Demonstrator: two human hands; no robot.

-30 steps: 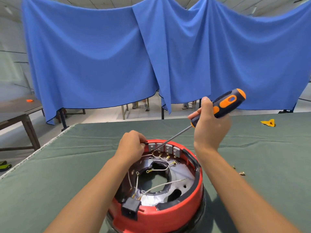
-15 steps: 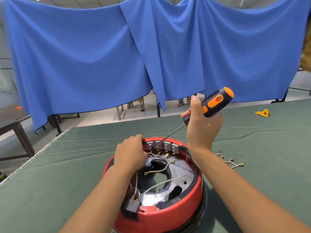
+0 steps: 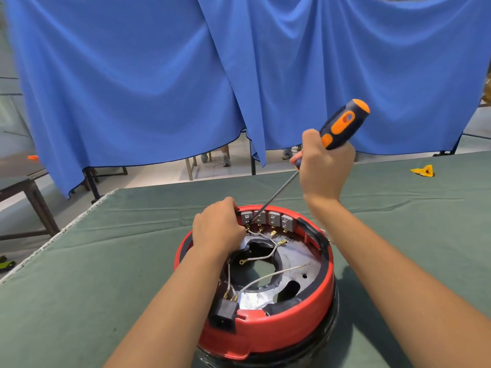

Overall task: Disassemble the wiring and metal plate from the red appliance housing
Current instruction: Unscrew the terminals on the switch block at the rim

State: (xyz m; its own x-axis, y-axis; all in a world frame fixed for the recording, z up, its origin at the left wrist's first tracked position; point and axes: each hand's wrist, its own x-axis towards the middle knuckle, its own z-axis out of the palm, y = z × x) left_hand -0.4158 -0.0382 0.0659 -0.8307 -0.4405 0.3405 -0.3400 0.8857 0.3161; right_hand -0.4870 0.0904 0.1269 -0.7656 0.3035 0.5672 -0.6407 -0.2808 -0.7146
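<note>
Green table, right hand gripping screwdriver

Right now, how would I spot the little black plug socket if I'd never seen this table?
Find the round red housing on the green table. On its near rim, by the left forearm, sits the black socket block. Unlike the grey terminal blocks on the far rim, it is dark and alone.

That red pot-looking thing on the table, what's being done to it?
A person is taking apart a red appliance housing on a green-covered table. The right hand holds a screwdriver, its tip down at the row of grey terminal blocks on the far rim. The left hand grips the rim beside them. White wires and the metal plate are still inside.
</note>
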